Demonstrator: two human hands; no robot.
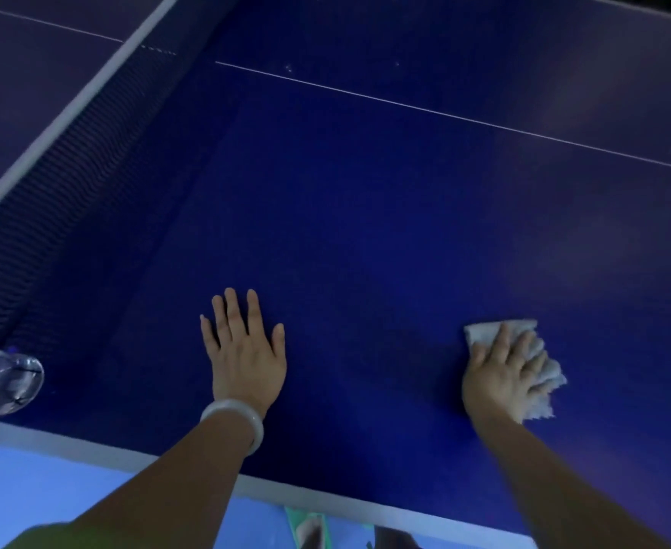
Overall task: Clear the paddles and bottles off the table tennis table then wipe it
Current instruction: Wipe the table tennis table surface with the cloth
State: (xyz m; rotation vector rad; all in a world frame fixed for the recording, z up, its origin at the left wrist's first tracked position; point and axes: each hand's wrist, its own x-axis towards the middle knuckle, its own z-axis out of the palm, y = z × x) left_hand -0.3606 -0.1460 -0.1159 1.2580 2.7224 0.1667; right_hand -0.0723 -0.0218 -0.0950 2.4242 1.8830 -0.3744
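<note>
Wiping the blue desk: right hand presses a crumpled white cloth flat with spread fingers, left hand lies palm-down, fingers straight, likely bracing the lean, clear plastic bottle far left of it, uncleared.

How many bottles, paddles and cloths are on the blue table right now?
Bottles: 1, a clear bottle at the table's left edge, by the net.
Paddles: 0 in view.
Cloths: 1, a white cloth under the right hand.
Total: 2.
</note>
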